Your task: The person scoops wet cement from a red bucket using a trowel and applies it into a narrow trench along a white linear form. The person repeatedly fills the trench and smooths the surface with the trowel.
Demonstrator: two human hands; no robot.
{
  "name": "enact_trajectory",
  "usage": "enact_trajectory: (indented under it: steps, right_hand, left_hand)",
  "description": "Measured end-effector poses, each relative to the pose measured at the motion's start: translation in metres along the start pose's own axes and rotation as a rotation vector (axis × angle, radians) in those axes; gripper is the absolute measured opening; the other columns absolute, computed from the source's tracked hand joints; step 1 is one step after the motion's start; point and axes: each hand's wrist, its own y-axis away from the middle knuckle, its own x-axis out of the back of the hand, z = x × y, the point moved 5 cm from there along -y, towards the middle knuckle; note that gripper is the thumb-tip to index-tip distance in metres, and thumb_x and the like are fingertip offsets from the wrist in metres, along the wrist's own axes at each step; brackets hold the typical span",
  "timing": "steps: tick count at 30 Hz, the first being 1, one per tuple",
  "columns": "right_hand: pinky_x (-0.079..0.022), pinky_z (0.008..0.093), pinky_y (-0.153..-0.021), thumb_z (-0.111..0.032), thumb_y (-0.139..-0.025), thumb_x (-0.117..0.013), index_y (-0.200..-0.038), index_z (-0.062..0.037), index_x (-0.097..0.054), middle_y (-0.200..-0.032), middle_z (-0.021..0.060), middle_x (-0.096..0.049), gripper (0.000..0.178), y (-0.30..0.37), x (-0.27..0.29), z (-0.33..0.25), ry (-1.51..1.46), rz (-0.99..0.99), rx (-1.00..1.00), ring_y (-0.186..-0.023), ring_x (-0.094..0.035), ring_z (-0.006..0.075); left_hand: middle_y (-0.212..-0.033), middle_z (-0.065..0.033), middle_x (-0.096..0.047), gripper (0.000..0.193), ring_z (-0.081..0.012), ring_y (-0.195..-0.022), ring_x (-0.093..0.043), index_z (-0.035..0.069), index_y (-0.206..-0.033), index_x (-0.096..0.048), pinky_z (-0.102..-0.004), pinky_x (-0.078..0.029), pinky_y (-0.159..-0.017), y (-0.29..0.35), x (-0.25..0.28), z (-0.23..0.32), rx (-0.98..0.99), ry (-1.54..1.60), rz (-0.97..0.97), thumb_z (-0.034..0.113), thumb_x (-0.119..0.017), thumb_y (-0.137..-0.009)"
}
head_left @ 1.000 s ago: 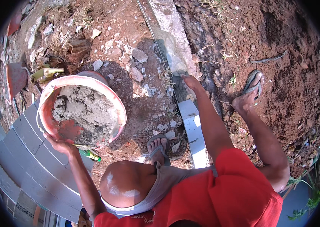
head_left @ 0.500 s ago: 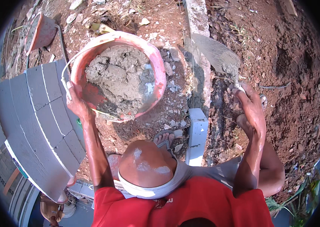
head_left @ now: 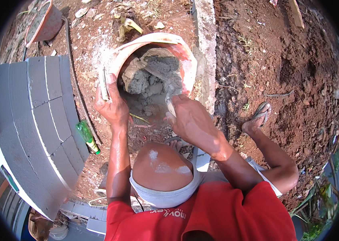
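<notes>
An orange-red bucket [head_left: 188, 76] of grey wet mortar [head_left: 151, 86] stands tilted in front of me, its mouth leaning toward me. My left hand [head_left: 113, 106] is closed at the bucket's left side, around the pale handle grip [head_left: 104, 84]. From the right, my right hand [head_left: 193, 120] reaches over the near rim, its fingers wrapped round the handle of a trowel [head_left: 170, 106]. The trowel's blade is down inside the bucket, among the mortar, and its outline is hard to make out there.
To the left rises a grey block wall [head_left: 37, 120], with a green plastic bottle [head_left: 87, 136] and a dark hose [head_left: 75, 76] beside it. A second bucket [head_left: 49, 28] stands at far left. A concrete strip [head_left: 207, 44] runs along rough soil [head_left: 249, 72] on the right.
My right hand has swung the trowel left from above the soil into the bucket. The bucket has tipped toward me and shifted right, my left hand moving with it.
</notes>
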Motion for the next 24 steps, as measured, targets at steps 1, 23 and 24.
enact_trajectory:
  steps: [1,23,24]
  right_hand:
    - [-0.057,0.054,-0.083,-0.012,-0.088,-0.072,-0.105,0.0119,-0.065,-0.1,0.0337,-0.07,0.031,0.014,0.004,-0.001,-0.022,-0.034,-0.022,-0.092,-0.07,0.052]
    - [-0.054,0.0513,-0.096,-0.038,-0.109,-0.06,-0.131,0.0029,-0.067,-0.114,0.0284,-0.075,0.047,0.027,0.011,0.088,-0.002,-0.185,-0.246,-0.107,-0.071,0.0456]
    - [-0.054,0.0503,-0.097,-0.037,-0.11,-0.06,-0.132,0.0042,-0.066,-0.114,0.0278,-0.075,0.047,0.013,-0.01,0.1,0.017,-0.203,-0.234,-0.106,-0.072,0.0444]
  left_hand:
    - [-0.099,-0.007,-0.075,0.032,-0.0113,-0.089,-0.063,-0.006,-0.117,-0.075,-0.0288,-0.051,-0.079,0.0,0.003,0.0,-0.013,0.036,0.017,0.024,-0.067,-0.109]
    - [-0.102,-0.0034,-0.074,0.028,-0.0081,-0.094,-0.062,-0.005,-0.121,-0.074,-0.0261,-0.05,-0.083,-0.002,0.004,0.002,0.051,0.223,0.004,0.02,-0.067,-0.109]
    - [-0.1,-0.0026,-0.073,0.029,-0.0078,-0.091,-0.06,-0.005,-0.119,-0.074,-0.0256,-0.049,-0.08,-0.003,-0.003,0.005,0.023,0.237,-0.008,0.021,-0.066,-0.109]
